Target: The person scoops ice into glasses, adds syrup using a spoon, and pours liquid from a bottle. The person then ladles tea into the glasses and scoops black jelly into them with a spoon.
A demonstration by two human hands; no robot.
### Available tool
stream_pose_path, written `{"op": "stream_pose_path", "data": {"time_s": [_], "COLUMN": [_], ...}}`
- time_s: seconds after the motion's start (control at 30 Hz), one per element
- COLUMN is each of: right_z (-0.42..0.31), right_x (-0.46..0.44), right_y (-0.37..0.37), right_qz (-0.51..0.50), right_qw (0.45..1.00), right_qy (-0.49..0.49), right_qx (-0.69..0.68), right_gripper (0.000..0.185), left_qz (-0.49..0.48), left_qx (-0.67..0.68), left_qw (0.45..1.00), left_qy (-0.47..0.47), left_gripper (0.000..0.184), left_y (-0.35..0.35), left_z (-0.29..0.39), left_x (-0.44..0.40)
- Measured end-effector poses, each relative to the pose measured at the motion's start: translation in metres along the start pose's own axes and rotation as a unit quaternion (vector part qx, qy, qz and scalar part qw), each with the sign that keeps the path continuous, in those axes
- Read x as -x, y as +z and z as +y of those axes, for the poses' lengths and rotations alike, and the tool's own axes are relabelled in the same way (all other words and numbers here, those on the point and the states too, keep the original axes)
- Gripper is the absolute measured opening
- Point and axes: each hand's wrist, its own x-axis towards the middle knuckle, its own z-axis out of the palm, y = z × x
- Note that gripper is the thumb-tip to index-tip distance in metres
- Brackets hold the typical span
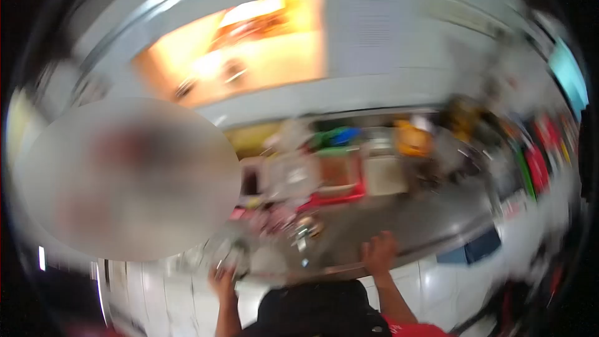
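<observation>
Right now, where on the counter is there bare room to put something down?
Bare counter shows right of the right hand's fingers; a smaller patch lies between them and the red-edged tray. Containers crowd the back; blurred clutter crowds the left.

No readable text or signs.

L bare hand [223, 278] at 7 o'clock, nr blurred clear obj [239, 258]; R bare hand [379, 253] at 5, over grey metal ctr [437, 213].

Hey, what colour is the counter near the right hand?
The counter is grey, with a dull sheen; it shows in the head view, the only one.
</observation>
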Motion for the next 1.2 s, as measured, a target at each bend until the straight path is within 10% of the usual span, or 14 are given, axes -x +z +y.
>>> {"op": "stream_pose_path", "data": {"time_s": [0.03, 0.17, 0.43, 0.5, 0.63, 0.77, 1.2], "right_z": [-0.004, -0.019, -0.001, -0.102, -0.294, -0.432, -0.360], "right_x": [-0.002, 0.020, 0.005, -0.056, -0.148, -0.172, -0.243], "right_y": [-0.005, 0.012, 0.030, -0.028, -0.049, 0.002, -0.019], "right_qz": [0.028, -0.045, 0.023, 0.186, -0.003, -0.061, 0.028], "right_qw": [0.999, 0.998, 0.992, 0.969, 0.901, 0.886, 0.931], "right_qy": [-0.020, -0.031, -0.005, -0.126, -0.336, -0.445, -0.364], "right_qx": [0.006, 0.010, -0.127, -0.105, -0.276, -0.115, 0.009], "right_gripper": [0.036, 0.035, 0.036, 0.030, 0.032, 0.056, 0.047], "left_qz": [-0.036, 0.013, -0.014, -0.014, -0.048, -0.093, -0.227], "left_qx": [0.022, -0.183, -0.096, -0.124, -0.042, -0.056, -0.052], "left_qw": [0.999, 0.982, 0.995, 0.992, 0.998, 0.994, 0.972], "left_qy": [-0.032, 0.053, -0.011, -0.020, 0.000, -0.011, 0.027], "left_gripper": [0.051, 0.038, 0.030, 0.037, 0.031, 0.036, 0.050], "left_y": [-0.006, -0.036, -0.084, -0.083, -0.104, -0.105, -0.121], "left_z": [0.003, 0.014, 0.010, 0.033, -0.010, 0.006, -0.010], "left_x": [0.005, 0.024, 0.035, 0.035, 0.018, 0.003, -0.071]}}
